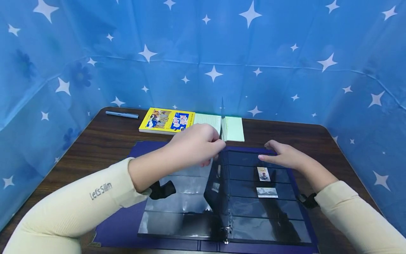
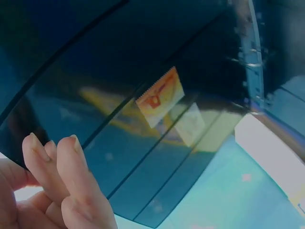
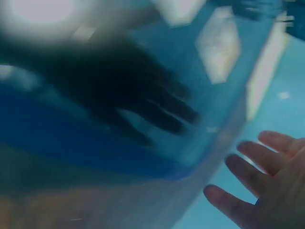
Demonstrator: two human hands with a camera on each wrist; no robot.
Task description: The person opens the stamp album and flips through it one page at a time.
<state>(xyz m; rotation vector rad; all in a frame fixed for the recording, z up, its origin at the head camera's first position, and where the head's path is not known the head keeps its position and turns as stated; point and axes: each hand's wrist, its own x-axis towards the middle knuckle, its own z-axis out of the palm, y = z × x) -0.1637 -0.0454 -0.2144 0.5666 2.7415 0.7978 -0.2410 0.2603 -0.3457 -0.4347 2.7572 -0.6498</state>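
A stamp album with a dark blue cover (image 1: 117,225) lies spread on the table, its black pocket pages joined by metal rings (image 1: 227,230). My left hand (image 1: 198,144) pinches the edge of one black page (image 1: 214,192) and holds it upright near the rings. In the left wrist view this page bears an orange stamp (image 2: 162,98) and a pale stamp (image 2: 190,125). On the right-hand page, a colourful stamp (image 1: 263,174) sits above a grey-white stamp (image 1: 267,192). My right hand (image 1: 285,155), fingers spread and holding nothing, hovers over that page's top right corner.
Behind the album lie a yellow book (image 1: 166,120) and an open pale green notebook (image 1: 234,128). A blue pen (image 1: 122,114) rests at the table's back left. A blue curtain with white stars (image 1: 215,42) surrounds the brown table (image 1: 295,132).
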